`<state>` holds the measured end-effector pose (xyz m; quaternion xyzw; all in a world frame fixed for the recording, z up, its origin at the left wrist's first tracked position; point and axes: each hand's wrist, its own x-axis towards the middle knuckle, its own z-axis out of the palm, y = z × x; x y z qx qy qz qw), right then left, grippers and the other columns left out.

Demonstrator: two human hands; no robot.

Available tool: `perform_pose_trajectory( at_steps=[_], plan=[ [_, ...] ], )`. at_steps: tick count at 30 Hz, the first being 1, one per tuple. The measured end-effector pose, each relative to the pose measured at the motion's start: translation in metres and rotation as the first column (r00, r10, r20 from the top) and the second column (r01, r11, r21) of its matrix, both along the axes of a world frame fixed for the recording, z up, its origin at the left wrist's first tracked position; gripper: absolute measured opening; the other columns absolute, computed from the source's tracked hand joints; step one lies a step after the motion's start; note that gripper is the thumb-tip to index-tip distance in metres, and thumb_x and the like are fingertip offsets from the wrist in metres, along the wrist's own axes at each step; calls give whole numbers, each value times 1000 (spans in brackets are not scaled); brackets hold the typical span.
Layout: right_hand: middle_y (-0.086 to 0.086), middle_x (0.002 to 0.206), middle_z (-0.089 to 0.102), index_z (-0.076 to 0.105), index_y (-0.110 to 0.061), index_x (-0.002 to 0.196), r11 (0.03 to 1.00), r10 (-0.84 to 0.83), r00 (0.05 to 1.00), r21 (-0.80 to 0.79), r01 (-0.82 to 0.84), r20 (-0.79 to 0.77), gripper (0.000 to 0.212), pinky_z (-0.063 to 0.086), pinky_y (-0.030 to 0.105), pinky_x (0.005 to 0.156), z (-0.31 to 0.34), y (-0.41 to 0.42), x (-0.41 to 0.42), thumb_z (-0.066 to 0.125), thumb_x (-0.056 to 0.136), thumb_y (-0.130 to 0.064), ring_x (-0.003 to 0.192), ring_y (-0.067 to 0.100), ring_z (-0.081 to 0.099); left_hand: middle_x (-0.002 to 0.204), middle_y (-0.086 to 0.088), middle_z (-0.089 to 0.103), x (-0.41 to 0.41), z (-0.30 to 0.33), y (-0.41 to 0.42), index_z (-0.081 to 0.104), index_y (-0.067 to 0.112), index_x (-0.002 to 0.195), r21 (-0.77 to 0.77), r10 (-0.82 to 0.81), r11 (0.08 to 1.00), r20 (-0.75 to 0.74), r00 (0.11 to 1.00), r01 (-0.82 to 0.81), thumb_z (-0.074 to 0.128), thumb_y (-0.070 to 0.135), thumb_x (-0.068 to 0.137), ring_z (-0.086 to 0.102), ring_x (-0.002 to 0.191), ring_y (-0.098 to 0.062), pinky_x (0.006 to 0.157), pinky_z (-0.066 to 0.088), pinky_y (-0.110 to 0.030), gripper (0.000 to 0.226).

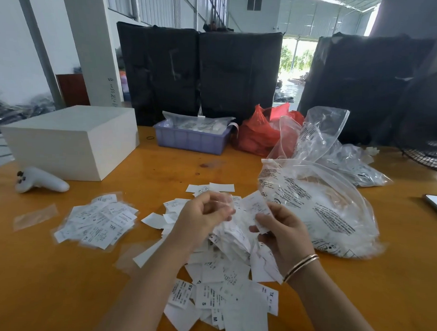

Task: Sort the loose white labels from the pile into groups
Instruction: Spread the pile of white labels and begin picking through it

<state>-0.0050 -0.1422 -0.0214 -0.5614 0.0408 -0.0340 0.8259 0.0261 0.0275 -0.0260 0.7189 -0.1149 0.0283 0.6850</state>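
At an orange table [60, 271] in a warehouse, my hands work over the pile of white labels [223, 284]. My left hand [203, 219], fingers curled, grips blurred labels; my right hand [279, 232] pinches one label [257, 207]. A sorted group [99, 220] lies left of the pile, a clear bag [322, 208] right.

An orange-brown wooden table [163, 163] carries the work — a loose pile of white labels [223, 287] spread beneath both hands, a smaller sorted group [99, 220] left of the left hand [203, 214]. Beyond that hand sit a white box [69, 140], a white controller [41, 180] and a purple tray [191, 139]; beside the right hand [282, 232] — clear plastic bags [322, 206] and a red one [258, 134].
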Motion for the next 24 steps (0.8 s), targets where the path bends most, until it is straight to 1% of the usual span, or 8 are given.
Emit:
perform_pose_trajectory(
  at_steps=[4,7,10,12,15,17,20,24],
  plan=[
    [4,58,60,69,-11,63,997,-33,998,74,29,46,7,47,19,46,4,-5,1,71,63,-4,49,11,52,79,12,71,-2,-2,-2,69,41,84,194,-80,979,103,991,59,64,28,87,66,79,0,70,49,-9,14],
    [6,63,62,69,-13,63,998,-11,999,69,8,45,6,48,21,50,5,-3,-1,73,59,-10,53,12,55,83,18,71,-4,-3,-5,70,43,83,243,-95,968,118,988,64,62,37,86,65,82,5,69,46,-4,10],
    [4,68,68,68,-20,56,998,12,998,54,-15,59,11,50,24,60,5,-1,-1,73,59,-10,59,12,60,90,24,69,-4,-1,-5,71,42,81,265,-78,964,143,987,38,62,52,73,59,90,13,71,42,0,16],
    [5,69,70,67,-16,62,999,10,997,48,-14,72,12,52,24,59,4,-2,0,72,64,-6,60,14,62,86,26,70,-2,-2,-4,71,44,78,266,-88,962,113,990,55,67,44,74,60,87,12,69,43,-1,6],
    [4,71,71,65,-12,75,998,-8,996,-59,13,84,12,52,22,52,4,-4,0,69,75,-1,60,18,66,77,24,70,0,-4,-2,69,42,81,277,-88,959,112,990,54,73,26,79,64,78,7,67,45,-3,16],
    [4,74,72,67,-14,75,995,-22,994,-93,32,107,12,53,21,54,4,-3,1,70,76,-2,63,18,68,73,17,69,2,-5,0,66,38,86,280,-73,959,119,990,37,75,28,78,63,70,3,66,47,-6,16],
    [2,78,73,67,-21,65,994,-67,988,-76,78,139,20,53,23,64,4,-2,2,71,74,-3,68,13,66,77,22,69,2,-6,-1,65,37,85,326,-70,945,116,991,28,75,34,76,62,74,7,63,47,-6,13],
    [3,81,74,63,-13,85,996,-82,988,25,80,134,22,51,20,58,0,1,6,66,76,7,72,15,69,76,21,68,-1,-6,-4,65,38,84,337,-105,940,130,986,55,75,35,75,61,72,8,62,45,-3,14]
  ],
)
